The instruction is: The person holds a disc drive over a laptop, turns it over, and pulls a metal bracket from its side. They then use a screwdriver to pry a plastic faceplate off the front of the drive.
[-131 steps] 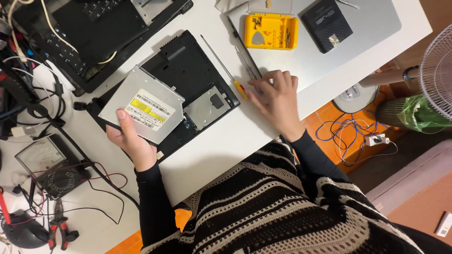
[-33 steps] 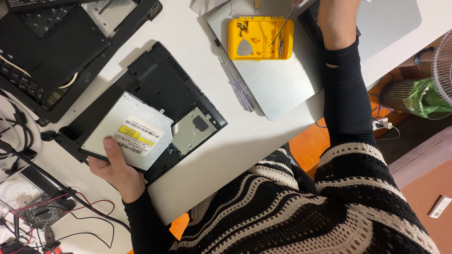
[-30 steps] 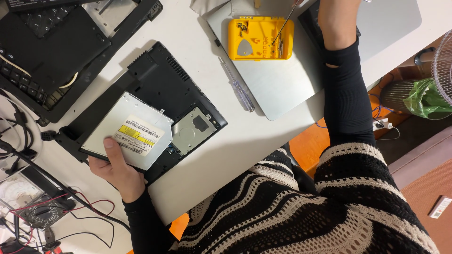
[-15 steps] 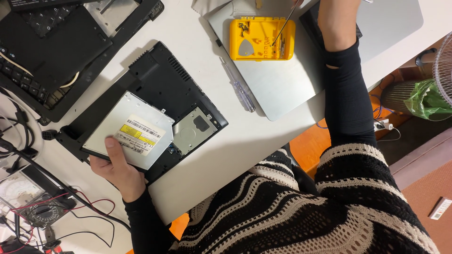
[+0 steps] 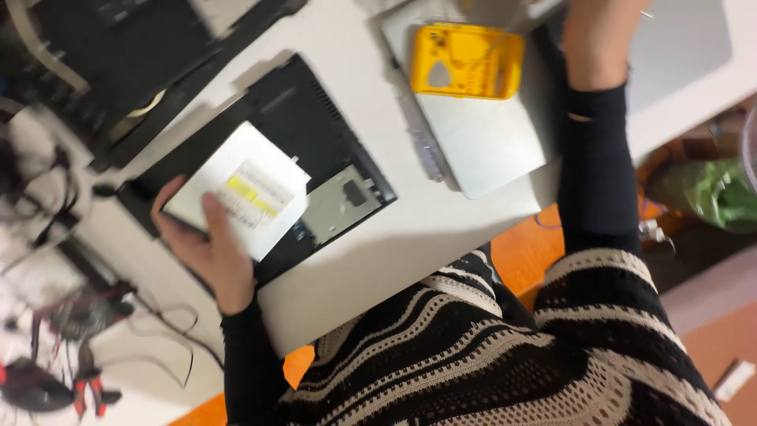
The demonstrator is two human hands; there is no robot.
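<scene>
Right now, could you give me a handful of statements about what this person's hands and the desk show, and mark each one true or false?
1. The left hand holds a flat silver drive with a yellow label. True.
2. The drive lies over a black laptop base. True.
3. The yellow case sits on the floor. False: it rests on a closed silver laptop on the white desk.
4. The right hand rests on the drive. False: it reaches to the top edge of the view, beyond the yellow case, and its grip cannot be seen.
5. The person wears a plain white shirt. False: a black and cream striped knit.
</scene>
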